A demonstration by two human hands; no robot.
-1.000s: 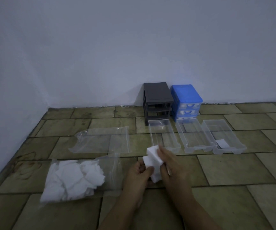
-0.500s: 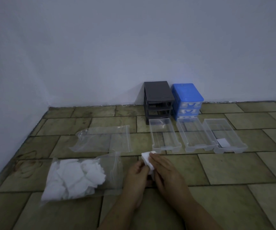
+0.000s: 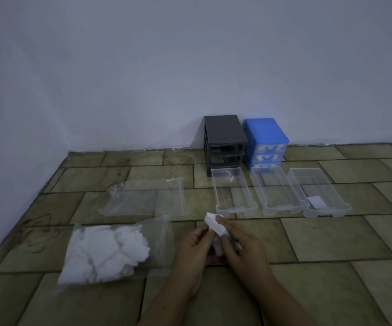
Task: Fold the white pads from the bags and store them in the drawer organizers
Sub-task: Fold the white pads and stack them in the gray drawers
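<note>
My left hand (image 3: 193,249) and my right hand (image 3: 240,241) together pinch one white pad (image 3: 215,225), folded small, just above the tiled floor. A clear bag (image 3: 164,245) full of loose white pads (image 3: 105,252) lies to the left of my hands. Beyond them three clear drawers lie in a row: the left drawer (image 3: 233,192) and the middle drawer (image 3: 276,194) look empty, and the right drawer (image 3: 317,194) holds a small white piece (image 3: 316,201). Behind the drawers stand a dark grey organizer (image 3: 224,141) with bare slots and a blue organizer (image 3: 265,141).
An empty clear bag (image 3: 145,200) lies flat on the floor beyond the full one. A pale wall runs along the back and the left side. Olive floor tiles (image 3: 331,243) stretch out to the right of my hands.
The pad was larger and open a second ago; my fingers have pressed it into a smaller fold. Both hands stay in nearly the same spot.
</note>
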